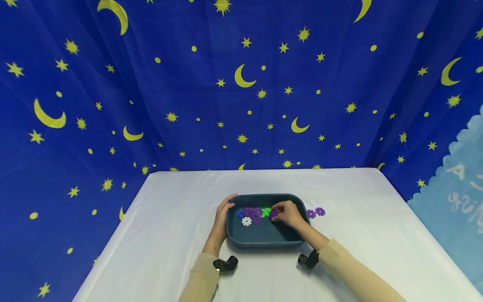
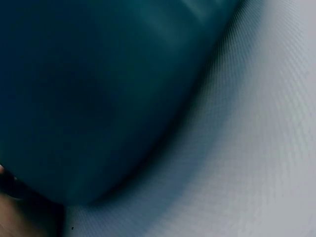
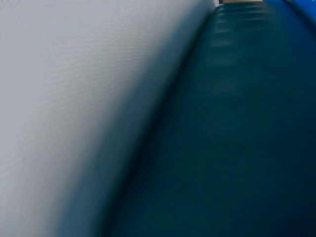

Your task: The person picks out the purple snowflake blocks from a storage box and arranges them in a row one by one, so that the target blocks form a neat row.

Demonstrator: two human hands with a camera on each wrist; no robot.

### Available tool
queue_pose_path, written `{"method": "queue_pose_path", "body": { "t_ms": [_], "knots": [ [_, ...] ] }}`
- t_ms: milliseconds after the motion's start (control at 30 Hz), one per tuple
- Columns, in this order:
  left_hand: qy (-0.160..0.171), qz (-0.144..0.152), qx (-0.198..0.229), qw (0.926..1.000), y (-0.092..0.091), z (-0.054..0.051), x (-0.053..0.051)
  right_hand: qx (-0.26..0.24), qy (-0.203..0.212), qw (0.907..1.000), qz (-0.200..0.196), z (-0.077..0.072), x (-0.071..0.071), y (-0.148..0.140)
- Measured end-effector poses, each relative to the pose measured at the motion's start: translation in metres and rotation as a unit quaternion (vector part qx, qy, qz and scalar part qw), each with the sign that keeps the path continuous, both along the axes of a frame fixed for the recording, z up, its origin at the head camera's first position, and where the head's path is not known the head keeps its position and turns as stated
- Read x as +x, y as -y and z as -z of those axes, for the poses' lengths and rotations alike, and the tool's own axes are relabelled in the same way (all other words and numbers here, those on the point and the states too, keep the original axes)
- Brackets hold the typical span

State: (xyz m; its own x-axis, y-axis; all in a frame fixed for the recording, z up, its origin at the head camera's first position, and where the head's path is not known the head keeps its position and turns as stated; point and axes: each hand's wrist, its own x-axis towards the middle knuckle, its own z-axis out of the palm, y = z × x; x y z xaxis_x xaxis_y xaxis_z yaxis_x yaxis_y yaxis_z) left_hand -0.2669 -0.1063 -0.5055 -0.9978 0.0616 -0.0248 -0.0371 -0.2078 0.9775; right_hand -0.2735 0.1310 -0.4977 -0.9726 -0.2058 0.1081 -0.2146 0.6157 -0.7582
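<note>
A dark teal plastic basin (image 1: 264, 239) stands on the table, its outer wall filling much of both wrist views. My left hand (image 1: 222, 218) holds the basin's left end, with fingers at the far left corner of the rim. Over the inside right part, my right hand (image 1: 289, 214) pinches a purple snowflake disc (image 1: 273, 214) between thumb and fingers. Left of it lie a bright green disc (image 1: 266, 212), several purple discs (image 1: 256, 219), a white disc (image 1: 246, 221) and a blue disc (image 1: 240, 214). Neither wrist view shows the discs.
Two purple discs (image 1: 320, 211) lie on the white tablecloth (image 1: 362, 226), just right of the basin. A blue curtain (image 1: 264, 105) with yellow moons and stars hangs behind and at the sides. Black wrist cameras (image 1: 225, 264) sit near the basin's front edge.
</note>
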Motion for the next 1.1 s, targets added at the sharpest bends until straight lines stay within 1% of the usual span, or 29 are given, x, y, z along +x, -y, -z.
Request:
{"method": "queue_pose_path", "body": {
  "t_ms": [200,400,433,467,600,633,667,700,767,833,967,1100],
  "knots": [
    [0.0,-0.001,-0.002,1.0,0.0,0.0,-0.001,-0.062,0.005,0.9981,-0.001,-0.003,0.0,-0.002],
    [-0.002,-0.005,-0.001,1.0,0.001,0.001,-0.002,-0.126,0.016,0.9917,0.018,-0.008,0.004,-0.005],
    [-0.002,-0.007,0.001,1.0,0.001,0.005,-0.004,-0.136,0.02,0.9901,0.026,-0.01,0.005,-0.005],
    [-0.003,-0.007,0.002,1.0,0.001,0.005,-0.003,-0.146,0.02,0.9887,0.03,-0.012,0.007,-0.007],
    [-0.003,-0.007,0.002,1.0,0.002,0.019,-0.011,-0.169,0.024,0.9842,0.048,-0.018,0.013,-0.013],
    [-0.004,-0.007,0.002,1.0,0.002,0.023,-0.012,-0.177,0.029,0.9823,0.054,-0.019,0.015,-0.015],
    [-0.002,-0.006,0.004,1.0,0.002,0.023,-0.012,-0.185,0.031,0.9805,0.058,-0.02,0.017,-0.017],
    [-0.001,-0.008,0.004,1.0,0.003,0.027,-0.014,-0.193,0.035,0.9784,0.065,-0.021,0.019,-0.019],
    [-0.005,-0.011,0.003,0.9999,0.003,0.028,-0.013,-0.211,0.037,0.9733,0.082,-0.024,0.022,-0.022],
    [-0.008,-0.01,0.005,0.9999,0.003,0.028,-0.014,-0.23,0.037,0.9672,0.102,-0.027,0.024,-0.027],
    [-0.009,-0.007,0.002,0.9999,0.002,0.028,-0.014,-0.256,0.035,0.953,0.158,-0.031,0.027,-0.038],
    [-0.004,-0.007,0.003,1.0,0.0,0.027,-0.014,-0.268,0.026,0.9407,0.207,-0.028,0.029,-0.054]
  ]
}}
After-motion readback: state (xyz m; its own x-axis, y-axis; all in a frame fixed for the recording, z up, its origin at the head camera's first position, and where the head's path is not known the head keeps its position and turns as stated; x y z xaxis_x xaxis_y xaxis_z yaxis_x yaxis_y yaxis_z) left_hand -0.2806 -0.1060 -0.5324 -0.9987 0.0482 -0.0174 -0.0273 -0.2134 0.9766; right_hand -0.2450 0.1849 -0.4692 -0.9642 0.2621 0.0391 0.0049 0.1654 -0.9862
